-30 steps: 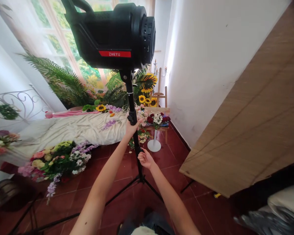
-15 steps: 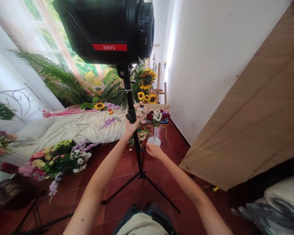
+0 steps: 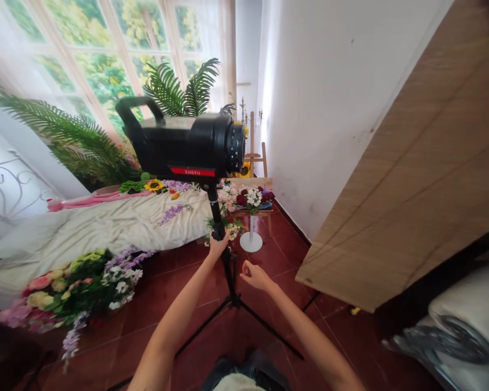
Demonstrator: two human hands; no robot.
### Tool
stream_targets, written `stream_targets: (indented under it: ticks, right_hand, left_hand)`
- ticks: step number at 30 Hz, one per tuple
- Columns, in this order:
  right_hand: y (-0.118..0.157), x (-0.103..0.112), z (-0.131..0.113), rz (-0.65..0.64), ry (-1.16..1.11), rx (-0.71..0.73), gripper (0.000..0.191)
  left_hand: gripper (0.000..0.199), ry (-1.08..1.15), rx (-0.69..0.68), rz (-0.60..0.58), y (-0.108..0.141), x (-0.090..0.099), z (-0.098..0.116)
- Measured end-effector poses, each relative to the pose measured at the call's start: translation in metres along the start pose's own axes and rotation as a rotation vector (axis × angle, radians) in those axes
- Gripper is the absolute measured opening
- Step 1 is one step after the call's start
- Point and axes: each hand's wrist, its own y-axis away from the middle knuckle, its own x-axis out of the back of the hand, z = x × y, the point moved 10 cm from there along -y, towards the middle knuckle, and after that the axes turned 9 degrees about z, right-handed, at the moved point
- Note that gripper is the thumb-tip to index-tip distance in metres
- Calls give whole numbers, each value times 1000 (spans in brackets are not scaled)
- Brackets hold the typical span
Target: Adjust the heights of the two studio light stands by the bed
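A black studio light [image 3: 183, 144] with a red label and a rear handle tops a black light stand [image 3: 227, 271]. My left hand [image 3: 219, 244] is wrapped round the stand's pole, just below the lamp and by a dark clamp knob [image 3: 218, 234]. Lower down, to the right of the pole, my right hand [image 3: 256, 276] is curled closed. It looks apart from the pole, and I see nothing in its fingers. The spread tripod legs [image 3: 269, 330] rest on red floor tiles in front of my feet.
Beyond the stand is a bed with cream cloth [image 3: 118, 217], flowers [image 3: 69, 285] along its near side. A white round-based flower stand [image 3: 251, 242] and a wooden easel [image 3: 252, 144] are behind. A large wooden panel [image 3: 403, 179] leans on the right.
The light has come down and looks smaller, its handle now in view. My left hand has gone down with the pole; my right hand is slightly lower. The view has tilted up a little.
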Motion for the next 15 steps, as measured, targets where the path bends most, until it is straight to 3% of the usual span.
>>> stream_targets:
  ticks: [4, 11, 15]
  right_hand:
    - [5, 8, 4, 23, -21, -33, 8]
    - [6, 2, 3, 39, -39, -80, 10]
    - [5, -8, -2, 23, -58, -79, 11]
  left_hand:
    - [25, -32, -21, -19, 6, 1, -20]
    - [26, -38, -22, -99, 4, -3, -8]
    - [27, -66, -32, -137, 7, -2, -13]
